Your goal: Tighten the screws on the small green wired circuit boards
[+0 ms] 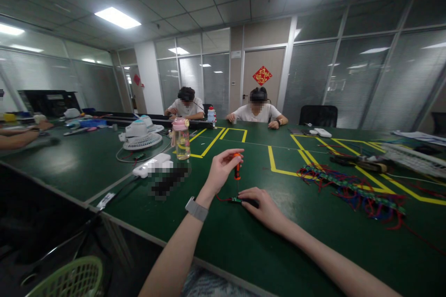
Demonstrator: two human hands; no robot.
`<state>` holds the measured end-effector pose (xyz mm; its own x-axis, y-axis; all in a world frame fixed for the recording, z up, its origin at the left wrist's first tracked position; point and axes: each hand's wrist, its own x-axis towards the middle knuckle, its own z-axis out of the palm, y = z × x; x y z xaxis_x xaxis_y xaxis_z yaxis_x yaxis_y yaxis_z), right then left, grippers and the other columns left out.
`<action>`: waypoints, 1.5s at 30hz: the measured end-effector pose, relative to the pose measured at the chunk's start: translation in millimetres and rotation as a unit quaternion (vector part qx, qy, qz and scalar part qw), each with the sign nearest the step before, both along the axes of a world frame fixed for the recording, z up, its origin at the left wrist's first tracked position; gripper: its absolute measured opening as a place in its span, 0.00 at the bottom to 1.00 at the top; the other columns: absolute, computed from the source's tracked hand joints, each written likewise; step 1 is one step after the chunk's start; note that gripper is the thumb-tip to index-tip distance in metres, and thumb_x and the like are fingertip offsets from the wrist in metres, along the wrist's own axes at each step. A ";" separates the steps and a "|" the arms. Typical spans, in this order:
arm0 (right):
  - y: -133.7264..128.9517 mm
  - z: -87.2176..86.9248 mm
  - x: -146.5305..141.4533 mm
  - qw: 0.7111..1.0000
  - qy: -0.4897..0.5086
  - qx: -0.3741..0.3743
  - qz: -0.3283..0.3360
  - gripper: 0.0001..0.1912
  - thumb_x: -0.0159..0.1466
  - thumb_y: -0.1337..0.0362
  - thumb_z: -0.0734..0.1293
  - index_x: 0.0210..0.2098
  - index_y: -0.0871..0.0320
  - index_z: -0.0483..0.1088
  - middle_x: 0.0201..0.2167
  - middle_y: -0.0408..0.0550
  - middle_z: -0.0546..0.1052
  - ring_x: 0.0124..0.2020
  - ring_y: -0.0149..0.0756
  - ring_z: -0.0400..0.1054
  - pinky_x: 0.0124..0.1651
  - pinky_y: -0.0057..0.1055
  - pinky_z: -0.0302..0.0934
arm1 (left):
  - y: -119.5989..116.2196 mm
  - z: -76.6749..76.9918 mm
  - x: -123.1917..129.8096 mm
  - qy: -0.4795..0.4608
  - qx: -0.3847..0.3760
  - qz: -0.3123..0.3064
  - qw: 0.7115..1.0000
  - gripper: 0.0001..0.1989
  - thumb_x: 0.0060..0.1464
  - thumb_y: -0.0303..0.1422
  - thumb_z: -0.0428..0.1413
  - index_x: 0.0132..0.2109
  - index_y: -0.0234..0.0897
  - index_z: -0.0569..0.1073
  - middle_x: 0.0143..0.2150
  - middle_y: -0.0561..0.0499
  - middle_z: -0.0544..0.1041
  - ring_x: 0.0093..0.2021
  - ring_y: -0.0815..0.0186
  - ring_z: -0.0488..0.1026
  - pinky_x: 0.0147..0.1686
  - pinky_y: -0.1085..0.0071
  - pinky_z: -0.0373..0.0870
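Note:
My left hand (222, 169), with a watch on its wrist, grips the handle of an orange and black screwdriver (237, 173). The screwdriver stands upright, its thin shaft pointing down at a small green circuit board (235, 200). Whether the tip touches the board cannot be made out. My right hand (265, 208) rests low on the table, thumb and fingers closed at the board's right end and partly hiding it. A red wire leaves the board on its left side.
On the green table (216, 236), a pink-lidded bottle (181, 139), white power strip (153, 165) and fan (142, 139) stand left. Wired circuit boards (358, 190) lie right, near pliers (362, 163). Two people sit opposite; another person's arm (21, 138) reaches in at left.

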<state>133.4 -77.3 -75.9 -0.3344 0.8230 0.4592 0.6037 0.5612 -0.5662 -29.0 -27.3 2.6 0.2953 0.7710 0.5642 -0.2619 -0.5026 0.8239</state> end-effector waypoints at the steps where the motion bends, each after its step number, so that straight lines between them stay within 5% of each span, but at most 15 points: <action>1: 0.2 -0.4 0.1 1.000 -0.001 0.001 0.001 0.11 0.60 0.68 0.65 0.41 0.55 0.76 0.41 0.48 0.78 0.45 0.38 0.70 0.51 0.38 0.61 | 0.1 0.0 -0.5 0.015 0.019 0.025 0.999 0.15 0.51 0.37 0.58 0.45 0.36 0.76 0.42 0.46 0.74 0.39 0.66 0.72 0.39 0.70 0.69; 3: 0.9 -1.3 0.2 1.000 -0.005 0.002 0.001 0.11 0.60 0.67 0.65 0.41 0.54 0.76 0.42 0.48 0.78 0.45 0.38 0.70 0.52 0.38 0.61 | 1.1 -0.2 -1.4 0.026 0.045 0.051 0.997 0.13 0.52 0.37 0.57 0.44 0.38 0.77 0.48 0.46 0.71 0.45 0.65 0.70 0.42 0.72 0.68; 6: 1.5 -2.3 0.3 1.000 -0.009 0.002 -0.004 0.11 0.60 0.67 0.65 0.42 0.54 0.76 0.42 0.48 0.78 0.46 0.39 0.69 0.52 0.39 0.60 | 2.5 -0.6 -1.1 -0.001 0.020 -0.006 1.000 0.16 0.57 0.36 0.51 0.50 0.38 0.74 0.53 0.45 0.70 0.51 0.61 0.68 0.47 0.68 0.68; 9: 1.8 -2.6 0.2 1.000 -0.008 -0.002 -0.005 0.11 0.60 0.67 0.65 0.42 0.55 0.76 0.42 0.48 0.78 0.45 0.39 0.69 0.52 0.39 0.60 | 1.9 -1.0 -0.1 -0.016 -0.017 -0.054 0.998 0.19 0.57 0.37 0.52 0.54 0.36 0.70 0.48 0.43 0.73 0.45 0.61 0.72 0.43 0.64 0.70; 12: 2.5 -3.8 0.3 1.000 -0.007 0.001 -0.004 0.11 0.60 0.67 0.65 0.41 0.54 0.76 0.42 0.48 0.78 0.45 0.40 0.69 0.52 0.40 0.60 | 0.7 -0.6 -0.9 0.014 0.020 0.013 1.000 0.18 0.52 0.37 0.58 0.49 0.36 0.74 0.43 0.45 0.74 0.38 0.66 0.72 0.39 0.69 0.70; 15: 3.5 -5.5 0.7 1.000 -0.007 0.006 -0.002 0.11 0.60 0.66 0.65 0.42 0.54 0.76 0.42 0.48 0.78 0.46 0.40 0.69 0.52 0.40 0.60 | 1.2 -0.3 -2.2 0.039 0.057 0.066 0.995 0.14 0.51 0.37 0.58 0.45 0.39 0.77 0.49 0.46 0.70 0.43 0.65 0.70 0.40 0.72 0.69; 18: 3.7 -6.0 1.0 1.000 -0.009 0.008 -0.004 0.11 0.61 0.65 0.65 0.42 0.54 0.75 0.42 0.49 0.77 0.46 0.40 0.69 0.52 0.41 0.60 | 2.6 -1.0 -1.4 0.005 0.039 0.020 0.999 0.15 0.57 0.36 0.52 0.49 0.40 0.75 0.55 0.45 0.68 0.52 0.60 0.68 0.46 0.68 0.69; 21: 3.0 -4.7 0.7 1.000 -0.015 0.008 -0.002 0.11 0.61 0.66 0.65 0.42 0.54 0.75 0.43 0.49 0.77 0.46 0.40 0.69 0.52 0.41 0.60 | 2.5 -1.9 0.3 -0.020 -0.002 -0.029 0.999 0.19 0.56 0.36 0.53 0.54 0.37 0.70 0.51 0.43 0.73 0.46 0.60 0.72 0.43 0.64 0.71; 26: 1.6 -1.6 -0.6 1.000 -0.013 0.010 -0.001 0.11 0.61 0.66 0.65 0.41 0.54 0.76 0.42 0.48 0.78 0.45 0.39 0.70 0.51 0.39 0.61 | 1.0 -0.9 -1.0 0.043 0.054 0.061 0.996 0.16 0.51 0.36 0.58 0.47 0.37 0.75 0.45 0.46 0.74 0.43 0.64 0.71 0.42 0.70 0.68; 32: 1.0 -1.7 -0.3 1.000 -0.011 0.005 0.000 0.11 0.62 0.66 0.64 0.42 0.54 0.75 0.42 0.48 0.78 0.46 0.40 0.69 0.52 0.40 0.60 | 3.1 -1.2 0.5 -0.031 -0.013 -0.024 0.999 0.19 0.56 0.36 0.52 0.54 0.37 0.70 0.52 0.43 0.73 0.47 0.60 0.72 0.44 0.64 0.71; 36: 1.4 -2.5 0.2 1.000 -0.015 0.003 0.000 0.11 0.62 0.66 0.64 0.42 0.54 0.75 0.43 0.48 0.77 0.46 0.40 0.69 0.53 0.41 0.60 | 2.5 -1.4 -0.2 -0.005 -0.002 0.019 1.000 0.18 0.50 0.36 0.59 0.48 0.35 0.73 0.44 0.44 0.76 0.42 0.62 0.74 0.41 0.66 0.71; 39: 0.9 -1.6 -0.1 1.000 -0.015 0.004 0.000 0.11 0.61 0.66 0.64 0.42 0.53 0.75 0.43 0.48 0.78 0.46 0.40 0.69 0.52 0.41 0.60 | 0.8 -0.2 -0.8 0.023 0.044 0.045 0.998 0.14 0.51 0.36 0.58 0.45 0.37 0.76 0.49 0.45 0.74 0.48 0.61 0.71 0.45 0.69 0.68; 42: 0.2 -0.2 -0.7 1.000 -0.017 0.004 0.000 0.11 0.61 0.66 0.64 0.42 0.54 0.75 0.42 0.48 0.78 0.46 0.40 0.69 0.52 0.41 0.60 | -1.3 0.3 0.9 0.000 0.014 -0.023 1.000 0.17 0.56 0.37 0.53 0.51 0.37 0.73 0.52 0.44 0.72 0.49 0.60 0.71 0.46 0.66 0.69; 45: 0.2 -0.4 -0.9 1.000 -0.016 0.005 -0.003 0.11 0.61 0.66 0.64 0.42 0.54 0.75 0.42 0.48 0.78 0.46 0.40 0.70 0.52 0.41 0.60 | -2.5 0.0 2.6 -0.007 -0.015 -0.044 0.999 0.20 0.55 0.38 0.54 0.53 0.36 0.71 0.45 0.44 0.75 0.41 0.62 0.74 0.41 0.65 0.71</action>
<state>132.5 -77.2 -76.3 -0.3441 0.8203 0.4569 0.6254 0.5632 -0.5401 -26.4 -29.8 2.5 0.3546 0.7594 0.5455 -0.3146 -0.4525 0.8344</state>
